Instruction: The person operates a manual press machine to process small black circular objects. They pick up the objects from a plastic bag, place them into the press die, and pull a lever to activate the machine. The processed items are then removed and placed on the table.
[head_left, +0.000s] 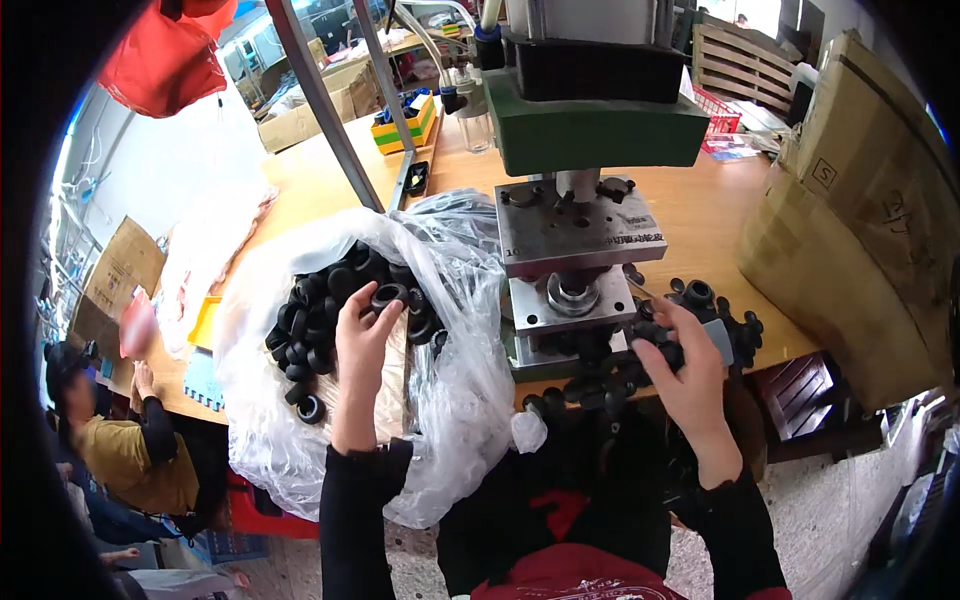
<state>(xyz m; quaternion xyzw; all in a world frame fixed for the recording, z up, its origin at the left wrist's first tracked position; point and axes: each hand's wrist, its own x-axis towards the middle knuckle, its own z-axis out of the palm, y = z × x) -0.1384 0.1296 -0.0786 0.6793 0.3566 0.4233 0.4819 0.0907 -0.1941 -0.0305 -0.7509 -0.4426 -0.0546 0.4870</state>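
- Left hand [362,335] reaches into one clear bag [330,440]; its fingers [372,305] pinch one black ring [388,296].
- The bag holds a heap of rings [310,330], too many to count.
- Right hand [690,375] has its fingers clenched on black parts [655,348] beside one press [572,270].
- Loose parts [715,300] lie on the desk [700,215].
- Two cardboard boxes [860,220] stand at the right.

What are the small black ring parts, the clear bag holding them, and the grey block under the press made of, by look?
Small black ring parts: probably moulded rubber or plastic; uniformly black, mostly matte with a dull sheen.
Clear crinkled bag: thin plastic film; translucent, wrinkled, glossy highlights.
Grey block under the press: metal, likely steel; bare grey machined faces, sharp edges, round bore.
Left hand touches the rings; right hand holds some.
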